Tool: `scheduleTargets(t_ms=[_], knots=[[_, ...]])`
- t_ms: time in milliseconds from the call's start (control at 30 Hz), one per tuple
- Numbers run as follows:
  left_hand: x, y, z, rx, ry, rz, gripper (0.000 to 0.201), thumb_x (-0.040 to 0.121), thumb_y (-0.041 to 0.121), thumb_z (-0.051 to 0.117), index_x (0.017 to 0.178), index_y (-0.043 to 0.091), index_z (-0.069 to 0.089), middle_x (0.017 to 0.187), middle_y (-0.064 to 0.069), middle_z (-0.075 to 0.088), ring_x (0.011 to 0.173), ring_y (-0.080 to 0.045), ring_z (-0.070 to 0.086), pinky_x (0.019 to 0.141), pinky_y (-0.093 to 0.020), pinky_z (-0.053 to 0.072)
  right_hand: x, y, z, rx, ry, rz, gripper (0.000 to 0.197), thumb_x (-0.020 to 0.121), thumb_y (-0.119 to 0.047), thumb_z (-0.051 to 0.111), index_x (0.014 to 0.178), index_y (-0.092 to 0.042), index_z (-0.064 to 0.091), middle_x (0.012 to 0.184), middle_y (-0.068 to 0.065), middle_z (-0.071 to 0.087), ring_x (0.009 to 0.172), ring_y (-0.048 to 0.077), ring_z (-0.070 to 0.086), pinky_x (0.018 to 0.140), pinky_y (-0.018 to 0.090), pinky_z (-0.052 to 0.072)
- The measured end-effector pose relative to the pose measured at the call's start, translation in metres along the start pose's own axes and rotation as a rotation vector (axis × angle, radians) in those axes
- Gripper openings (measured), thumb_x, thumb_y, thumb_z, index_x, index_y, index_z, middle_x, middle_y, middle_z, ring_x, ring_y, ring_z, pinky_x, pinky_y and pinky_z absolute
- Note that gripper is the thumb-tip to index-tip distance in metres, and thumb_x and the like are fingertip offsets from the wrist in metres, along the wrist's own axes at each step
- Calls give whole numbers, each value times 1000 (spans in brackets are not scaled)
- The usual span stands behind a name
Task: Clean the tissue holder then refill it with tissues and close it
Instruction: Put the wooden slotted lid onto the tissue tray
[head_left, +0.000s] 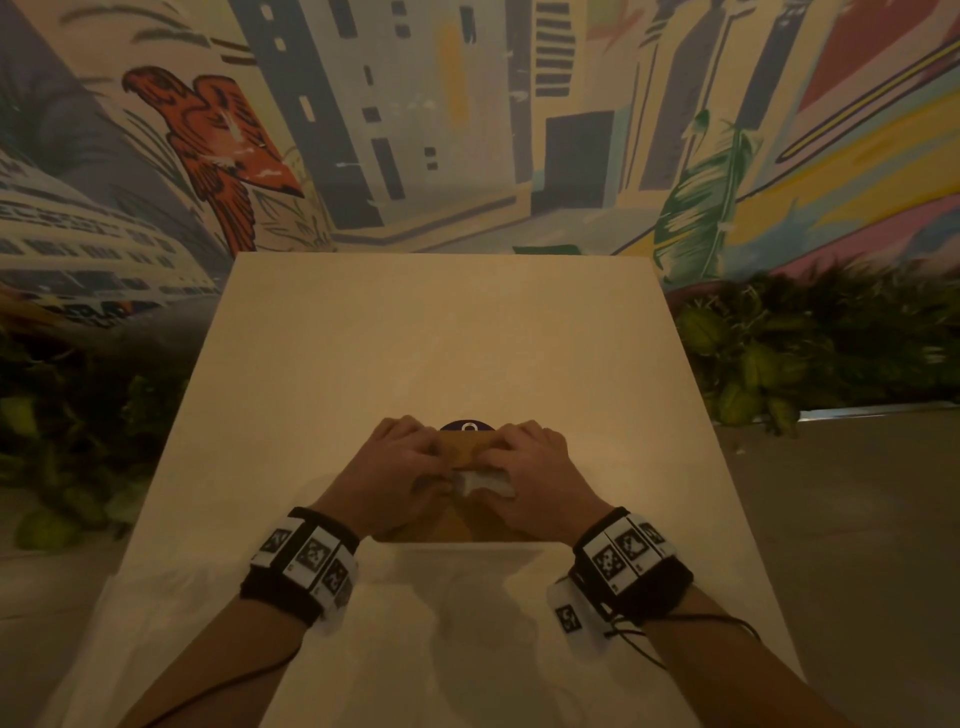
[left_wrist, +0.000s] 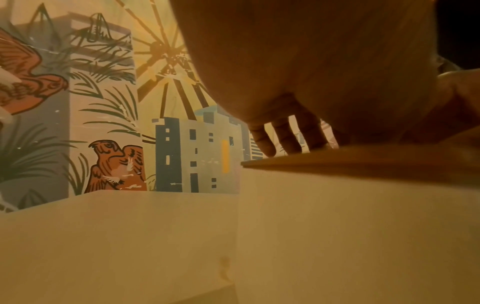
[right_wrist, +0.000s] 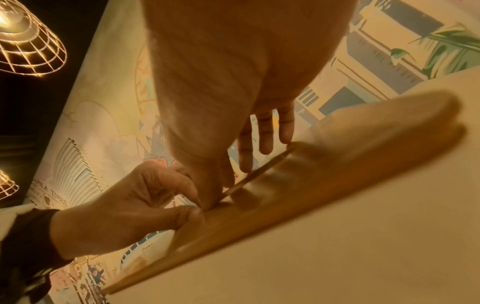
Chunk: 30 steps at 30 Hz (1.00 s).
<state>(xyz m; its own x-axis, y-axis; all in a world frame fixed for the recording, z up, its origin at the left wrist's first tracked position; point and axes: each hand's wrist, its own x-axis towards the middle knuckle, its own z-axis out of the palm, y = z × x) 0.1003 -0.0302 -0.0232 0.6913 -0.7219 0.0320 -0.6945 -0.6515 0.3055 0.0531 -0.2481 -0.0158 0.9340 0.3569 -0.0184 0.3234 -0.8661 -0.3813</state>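
Note:
A flat wooden tissue holder (head_left: 467, 525) lies on the pale table (head_left: 441, 338), close to me, with both hands on top of it. A bit of white tissue (head_left: 485, 482) pokes up at its middle, between my thumbs. My left hand (head_left: 405, 462) rests three fingers (left_wrist: 285, 142) on the lid's (left_wrist: 363, 162) far edge. In the right wrist view, the left hand's (right_wrist: 130, 205) thumb and forefinger pinch together at the slot. My right hand (head_left: 535, 467) reaches over the holder (right_wrist: 311, 185), fingers (right_wrist: 265, 135) at the far edge and thumb down at the middle.
A dark round object (head_left: 467, 427) with a white mark sits just behind the holder. Leafy plants (head_left: 805, 348) flank the table on both sides, and a painted mural wall (head_left: 415, 130) stands behind. Wire-caged lamps (right_wrist: 28, 41) hang overhead.

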Motion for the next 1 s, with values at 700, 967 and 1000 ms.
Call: scheduleTargets(t_ms=[700,967,1000], knots=[[5,-6,-1,-307,93,-84,26,80,44,53,89,26,70,101,11,58,94,-9,45,84,-29,37,4,8,-10,74,-91,-27,47,82,-63,51,111,-29,67,112,-4,59,101,17,47,85,36,39],[-5,7,4,-77,35,-120,30,80,53,56,96,28,61,95,11,61,85,-12,52,76,-28,41,-10,1,-5,132,135,27,19,85,-10,66,104,-12,69,112,8,68,104,26,59,88,28,39],[-7,7,5,-64,47,-131,24,82,45,54,94,27,62,96,9,64,87,-14,54,77,-31,44,-12,3,-4,113,144,30,20,84,-10,68,104,-11,69,112,8,68,104,27,59,87,29,43]])
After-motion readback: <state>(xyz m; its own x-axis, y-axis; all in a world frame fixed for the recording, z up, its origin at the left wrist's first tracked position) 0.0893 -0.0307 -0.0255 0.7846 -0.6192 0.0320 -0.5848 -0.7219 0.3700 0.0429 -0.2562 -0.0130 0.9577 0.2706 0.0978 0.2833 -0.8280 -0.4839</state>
